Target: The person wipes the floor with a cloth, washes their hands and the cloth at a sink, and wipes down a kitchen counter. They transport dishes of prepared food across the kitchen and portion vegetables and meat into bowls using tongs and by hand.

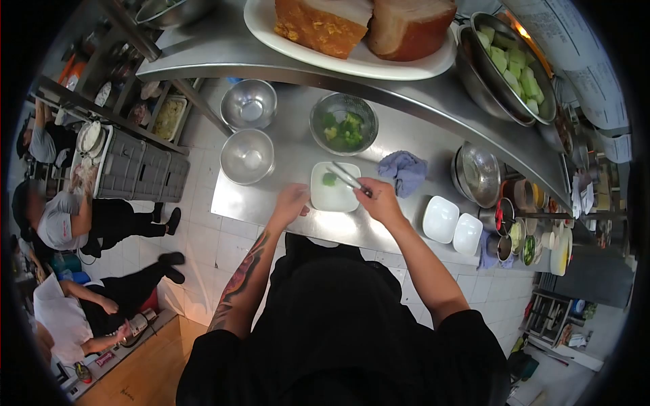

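Note:
My right hand (378,201) is closed on metal tongs (349,177), whose tips reach over a white square dish (335,197). A small green broccoli piece (330,178) lies in that dish, beside the tips; whether they touch it is too small to tell. My left hand (292,203) is at the dish's left side, fingers bent, and what is between them, if anything, is hidden. Behind the dish stands a perforated metal bowl (315,115) with more broccoli (349,130) in it.
Two metal bowls (248,156) stand at left. A blue cloth (403,172), stacked metal bowls (478,174) and two white dishes (440,219) are at right. An overhead shelf (217,59) holds a meat platter (352,65). Several people work at far left.

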`<state>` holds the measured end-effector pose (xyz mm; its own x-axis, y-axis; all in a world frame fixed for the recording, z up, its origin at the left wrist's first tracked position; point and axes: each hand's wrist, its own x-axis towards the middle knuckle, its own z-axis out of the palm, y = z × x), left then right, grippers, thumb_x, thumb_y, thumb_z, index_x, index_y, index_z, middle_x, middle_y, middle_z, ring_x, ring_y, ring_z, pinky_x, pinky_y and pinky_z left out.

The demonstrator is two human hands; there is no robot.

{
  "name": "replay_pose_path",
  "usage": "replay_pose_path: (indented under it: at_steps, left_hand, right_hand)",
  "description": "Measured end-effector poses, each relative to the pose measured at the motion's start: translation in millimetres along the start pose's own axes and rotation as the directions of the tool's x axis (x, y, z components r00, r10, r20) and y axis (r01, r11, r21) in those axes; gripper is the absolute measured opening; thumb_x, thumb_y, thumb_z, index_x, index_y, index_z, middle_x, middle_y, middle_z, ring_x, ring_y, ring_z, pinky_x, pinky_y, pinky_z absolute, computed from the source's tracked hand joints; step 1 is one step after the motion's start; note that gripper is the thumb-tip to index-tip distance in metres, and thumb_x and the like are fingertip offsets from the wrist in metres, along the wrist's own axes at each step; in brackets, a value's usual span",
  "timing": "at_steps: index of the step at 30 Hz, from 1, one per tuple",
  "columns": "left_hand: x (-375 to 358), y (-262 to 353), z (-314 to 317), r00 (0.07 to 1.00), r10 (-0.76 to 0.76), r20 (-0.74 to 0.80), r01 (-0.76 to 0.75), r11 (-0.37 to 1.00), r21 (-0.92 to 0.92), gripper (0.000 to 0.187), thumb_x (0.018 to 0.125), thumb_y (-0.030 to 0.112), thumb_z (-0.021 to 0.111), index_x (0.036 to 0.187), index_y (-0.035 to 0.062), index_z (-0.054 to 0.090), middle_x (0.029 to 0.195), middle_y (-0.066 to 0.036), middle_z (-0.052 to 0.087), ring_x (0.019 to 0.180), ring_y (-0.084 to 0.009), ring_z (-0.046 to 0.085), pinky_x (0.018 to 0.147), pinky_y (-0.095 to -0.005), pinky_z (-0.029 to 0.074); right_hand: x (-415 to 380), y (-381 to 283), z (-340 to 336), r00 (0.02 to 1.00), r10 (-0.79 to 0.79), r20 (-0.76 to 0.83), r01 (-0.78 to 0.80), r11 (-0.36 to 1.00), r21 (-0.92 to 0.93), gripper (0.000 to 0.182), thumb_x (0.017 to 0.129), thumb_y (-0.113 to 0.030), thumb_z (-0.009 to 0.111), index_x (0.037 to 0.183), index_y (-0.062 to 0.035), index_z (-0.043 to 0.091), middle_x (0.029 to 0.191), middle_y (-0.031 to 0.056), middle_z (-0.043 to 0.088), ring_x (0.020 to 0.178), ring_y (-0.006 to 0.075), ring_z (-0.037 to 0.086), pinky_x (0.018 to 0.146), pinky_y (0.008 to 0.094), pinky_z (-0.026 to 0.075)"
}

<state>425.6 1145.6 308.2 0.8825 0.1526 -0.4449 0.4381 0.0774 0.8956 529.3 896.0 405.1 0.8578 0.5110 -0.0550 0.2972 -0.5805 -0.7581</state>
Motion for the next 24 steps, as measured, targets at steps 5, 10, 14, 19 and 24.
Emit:
replay_pose_path:
  at_steps: [5,10,14,19,24]
  left_hand:
    - [-4,-18,-8,0.999,0.020,-0.028,-0.023,0.996,-0.082,0.038,0.098,0.022,0.061,0.129,0.0006,0.054,0.100,-0.011,0.067,0.065,-0.0132,0.063,0.058,-0.0269,0.055]
    - [-18,-2,-11,0.997,0.048,-0.066,-0.053,0.996,-0.066,0.037,0.095,0.017,0.061,0.128,0.0018,0.056,0.096,-0.012,0.065,0.067,-0.0157,0.064,0.058,-0.0271,0.054]
    - [-23,-3,-19,0.993,0.056,-0.103,-0.065,0.994,-0.089,0.035,0.096,0.019,0.061,0.127,0.0021,0.057,0.096,-0.011,0.067,0.067,-0.0145,0.062,0.058,-0.0275,0.053]
    - [-33,-10,-25,0.990,0.052,-0.129,-0.063,0.995,-0.081,0.035,0.096,0.020,0.061,0.126,0.0023,0.058,0.096,-0.011,0.068,0.066,-0.0139,0.061,0.057,-0.0268,0.052]
    - [-34,-14,-17,0.993,0.015,-0.119,-0.025,0.996,-0.082,0.035,0.097,0.021,0.060,0.126,0.0026,0.058,0.097,-0.011,0.068,0.067,-0.0134,0.061,0.058,-0.0261,0.051]
  right_hand:
    - [49,-31,-42,0.998,-0.063,-0.008,0.055,0.923,-0.381,0.025,0.082,-0.019,0.070,0.101,-0.0020,0.070,0.088,0.0196,0.070,0.081,0.0372,0.068,0.074,0.0452,0.054]
    - [85,-4,-29,0.994,-0.089,0.063,0.109,0.824,-0.556,0.024,0.083,-0.019,0.067,0.101,-0.0041,0.071,0.095,0.0208,0.070,0.092,0.0363,0.067,0.080,0.0456,0.055]
    - [81,-7,-50,0.990,-0.122,0.068,0.139,0.890,-0.434,0.023,0.083,-0.017,0.066,0.102,-0.0064,0.072,0.094,0.0186,0.070,0.088,0.0365,0.067,0.079,0.0446,0.055]
    - [21,-13,-61,0.982,-0.174,0.076,0.190,0.923,-0.335,0.023,0.081,-0.016,0.067,0.102,-0.0087,0.074,0.088,0.0168,0.070,0.078,0.0370,0.068,0.073,0.0437,0.055]
    - [-44,-4,3,0.995,-0.026,0.101,0.064,0.917,-0.395,0.012,0.081,-0.018,0.065,0.084,-0.0070,0.068,0.077,0.0173,0.066,0.073,0.0397,0.065,0.068,0.0501,0.053]
